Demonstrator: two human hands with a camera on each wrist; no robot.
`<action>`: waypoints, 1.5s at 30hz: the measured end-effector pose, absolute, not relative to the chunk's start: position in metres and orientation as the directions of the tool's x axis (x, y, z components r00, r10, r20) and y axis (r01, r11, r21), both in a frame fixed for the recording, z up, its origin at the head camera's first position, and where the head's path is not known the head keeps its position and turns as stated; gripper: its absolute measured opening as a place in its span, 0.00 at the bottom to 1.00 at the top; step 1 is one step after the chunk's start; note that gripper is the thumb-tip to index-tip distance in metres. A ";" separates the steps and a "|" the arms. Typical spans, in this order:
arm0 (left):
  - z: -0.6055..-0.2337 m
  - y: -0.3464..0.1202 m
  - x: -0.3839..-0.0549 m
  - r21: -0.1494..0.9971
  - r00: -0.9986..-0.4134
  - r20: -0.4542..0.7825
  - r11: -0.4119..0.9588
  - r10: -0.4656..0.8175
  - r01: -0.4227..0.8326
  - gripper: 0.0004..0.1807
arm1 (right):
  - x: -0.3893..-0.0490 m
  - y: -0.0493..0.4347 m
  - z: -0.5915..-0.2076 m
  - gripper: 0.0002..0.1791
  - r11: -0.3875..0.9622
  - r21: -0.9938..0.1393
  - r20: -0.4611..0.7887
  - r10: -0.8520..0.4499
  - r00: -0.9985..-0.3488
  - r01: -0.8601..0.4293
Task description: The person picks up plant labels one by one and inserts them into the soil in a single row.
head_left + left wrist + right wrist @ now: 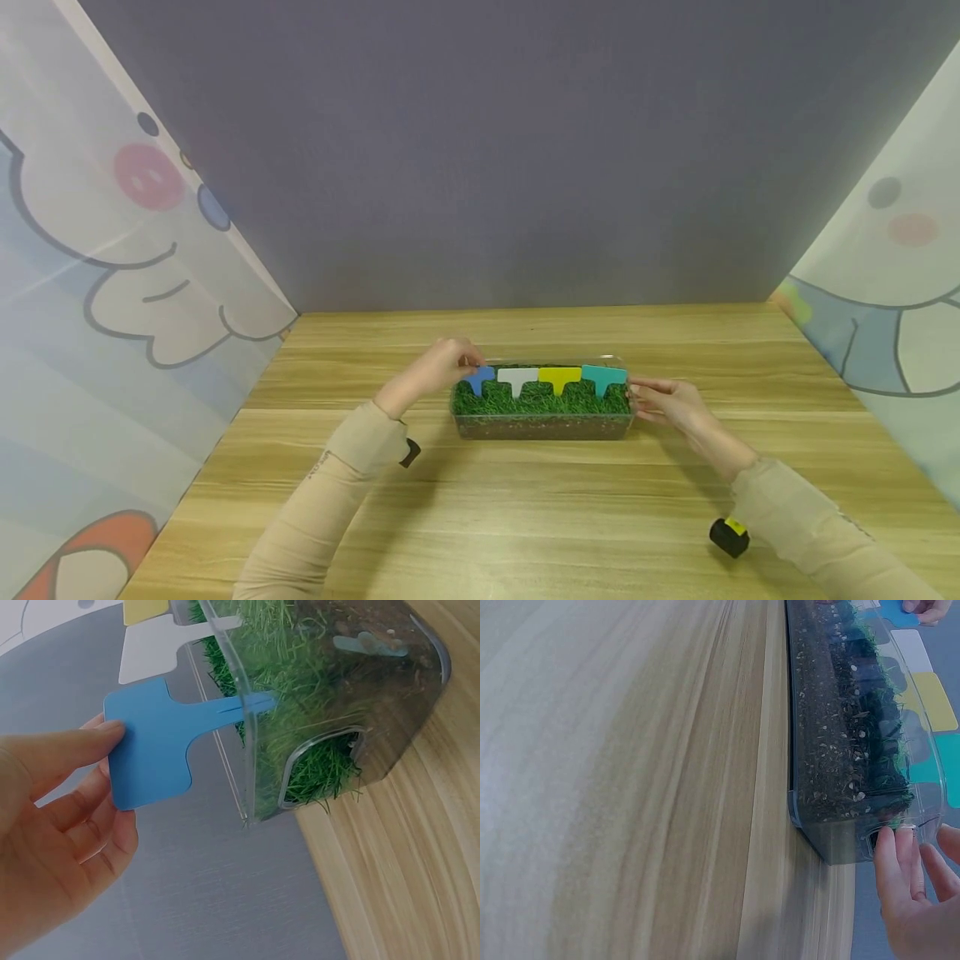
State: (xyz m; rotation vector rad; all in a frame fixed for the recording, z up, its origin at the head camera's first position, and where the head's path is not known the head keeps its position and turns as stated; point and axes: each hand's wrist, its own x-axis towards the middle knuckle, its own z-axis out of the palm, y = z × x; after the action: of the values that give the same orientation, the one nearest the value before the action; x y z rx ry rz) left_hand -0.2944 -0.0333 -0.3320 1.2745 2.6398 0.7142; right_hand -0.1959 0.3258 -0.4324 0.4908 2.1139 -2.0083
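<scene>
My left hand (pixel 442 367) pinches a blue T-shaped plant label (pixel 154 746) between thumb and fingers at its wide top, while its stem stands in green grass (pixel 330 769). The grass grows from dark soil (pixel 829 724) in a long clear plastic planter box (pixel 543 416). A white plant label (pixel 518 379), a yellow one (pixel 560 377) and a teal one (pixel 604 378) stand upright in a row to the right of the blue one. With its fingers fairly straight, my right hand (pixel 672 402) touches the box's right end, by the opening in that wall.
The planter stands on a wood-grain table (pixel 540 517), short of a grey back panel (pixel 525 167). Cartoon-printed sheets (pixel 82 333) flank both sides. Black devices (pixel 729 538) sit at the wrists.
</scene>
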 end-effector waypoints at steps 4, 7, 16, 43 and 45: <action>-0.333 -0.033 -0.293 0.468 -0.636 0.084 0.534 0.767 0.705 0.08 | -0.197 0.327 -0.434 0.41 0.025 -0.932 -0.358 0.110 -0.927 0.363; -0.334 -0.033 -0.293 0.466 -0.635 0.080 0.534 0.768 0.705 0.08 | -0.197 0.327 -0.434 0.43 0.022 -0.932 -0.357 0.104 -0.928 0.361; -0.336 -0.032 -0.292 0.475 -0.648 0.062 0.549 0.759 0.688 0.08 | -0.196 0.326 -0.433 0.44 -0.007 -0.943 -0.333 0.084 -0.939 0.334; -0.340 -0.030 -0.292 0.461 -0.659 0.064 0.564 0.749 0.686 0.09 | -0.194 0.325 -0.428 0.42 -0.027 -0.939 -0.345 0.094 -0.934 0.344; -0.340 -0.030 -0.292 0.462 -0.662 0.061 0.566 0.747 0.682 0.09 | -0.193 0.325 -0.427 0.42 -0.027 -0.941 -0.338 0.080 -0.938 0.337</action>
State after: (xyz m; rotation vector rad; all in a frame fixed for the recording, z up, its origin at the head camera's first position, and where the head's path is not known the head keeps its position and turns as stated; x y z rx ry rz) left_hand -0.2920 -0.0300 -0.3404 1.2186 2.6533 0.6902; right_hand -0.1933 0.3249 -0.4269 0.4485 2.0543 -2.0802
